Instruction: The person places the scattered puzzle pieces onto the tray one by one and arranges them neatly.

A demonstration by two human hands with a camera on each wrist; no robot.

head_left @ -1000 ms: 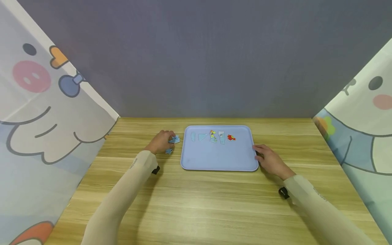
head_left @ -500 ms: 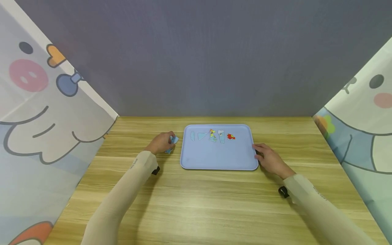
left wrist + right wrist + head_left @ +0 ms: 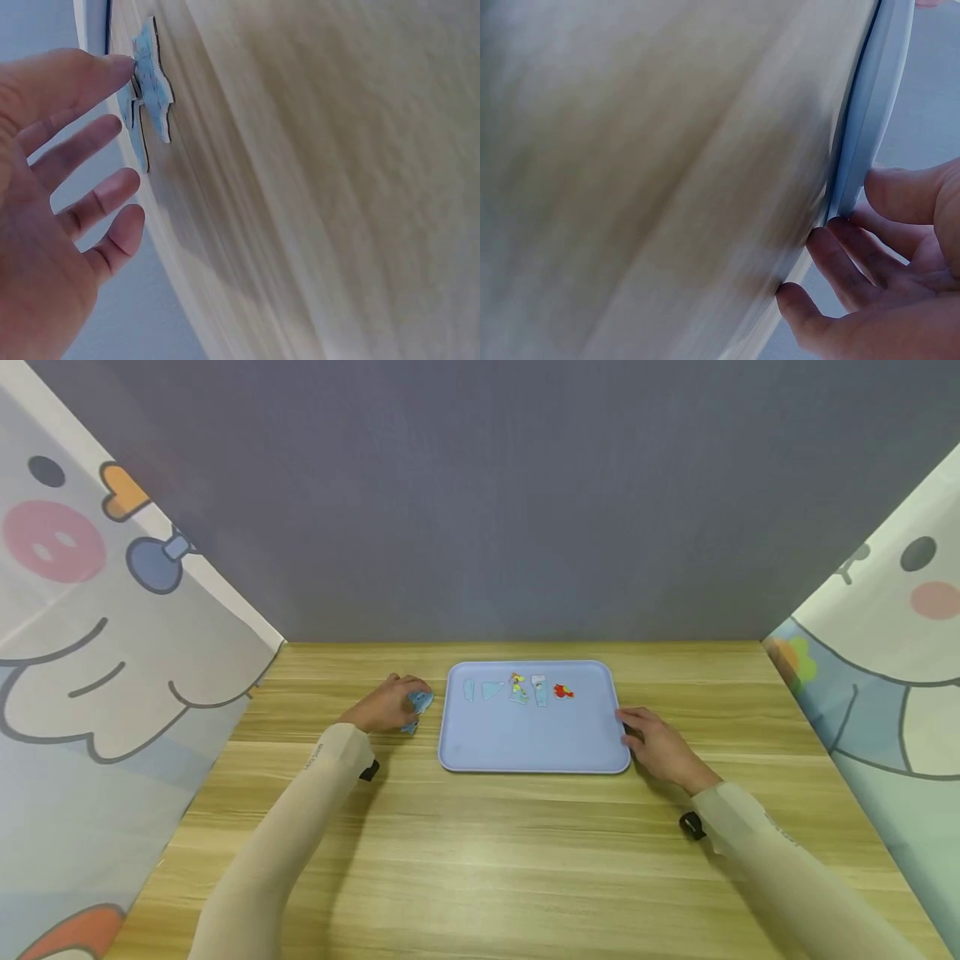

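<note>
My left hand (image 3: 386, 703) is just left of the tray, pinching a light-blue puzzle piece (image 3: 422, 700) between thumb and index finger; the index fingertip is hidden behind the thumb in the left wrist view, where the other fingers spread loosely. Close to it lies a second light-blue puzzle piece (image 3: 156, 90) on the table. My right hand (image 3: 660, 750) holds the right rim of the pale blue tray (image 3: 525, 743), thumb at the rim and fingers low against its side. A row of several puzzle pieces, one of them a red piece (image 3: 563, 692), lies along the tray's far part.
The wood-grain table (image 3: 480, 860) meets a grey back panel (image 3: 480, 510). Cartoon-printed cloth walls, a left wall (image 3: 187, 643) and a right wall (image 3: 885, 652), border the sides.
My left hand has shifted slightly left, drawing the farther blue piece closer to the nearer one and turning it a little. The right hand stays at the tray's rim.
</note>
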